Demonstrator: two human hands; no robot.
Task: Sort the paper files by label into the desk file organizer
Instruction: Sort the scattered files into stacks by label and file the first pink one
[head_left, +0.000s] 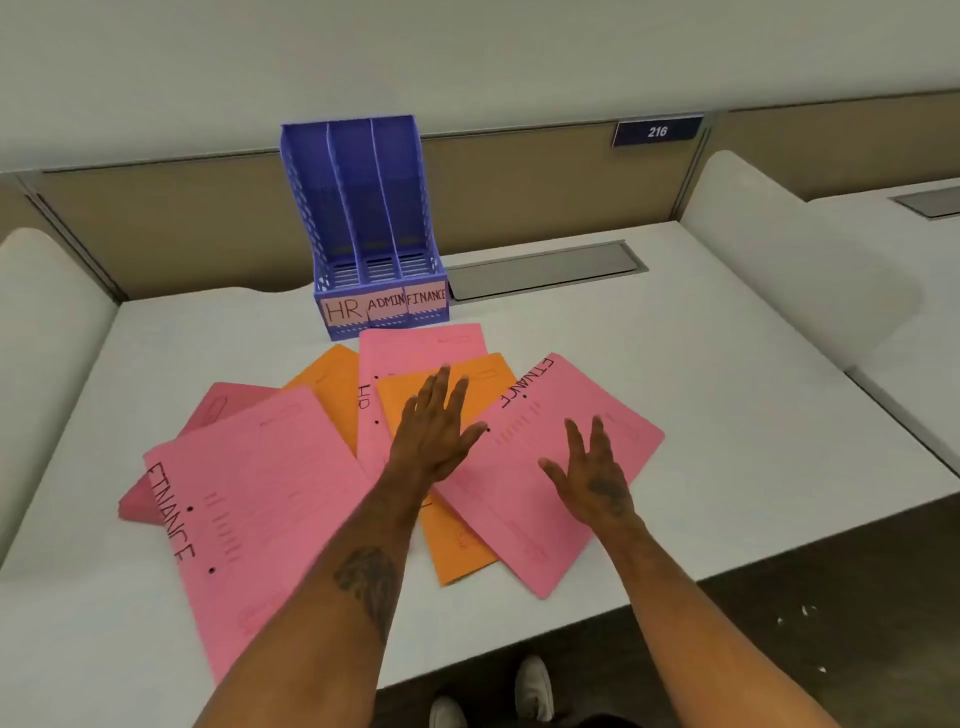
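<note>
Labels are hidden on orange files (332, 384) before the organizer (358, 208). Pink files (260, 493) read FINANCE, HR. Left hand (436, 426) and right hand (597, 473) are splayed, empty.

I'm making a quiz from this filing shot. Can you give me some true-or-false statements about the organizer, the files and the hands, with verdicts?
1. The file organizer has three compartments labelled HR, ADMIN and FINANCE. True.
2. A file already stands in the FINANCE compartment. False: no compartment holds a file.
3. The left hand and right hand are both open, fingers straight, over the spread files. True.
4. Every file is pink. False: two orange files lie among the pink ones.
5. The pink file at the left reads FINANCE. True.
</note>
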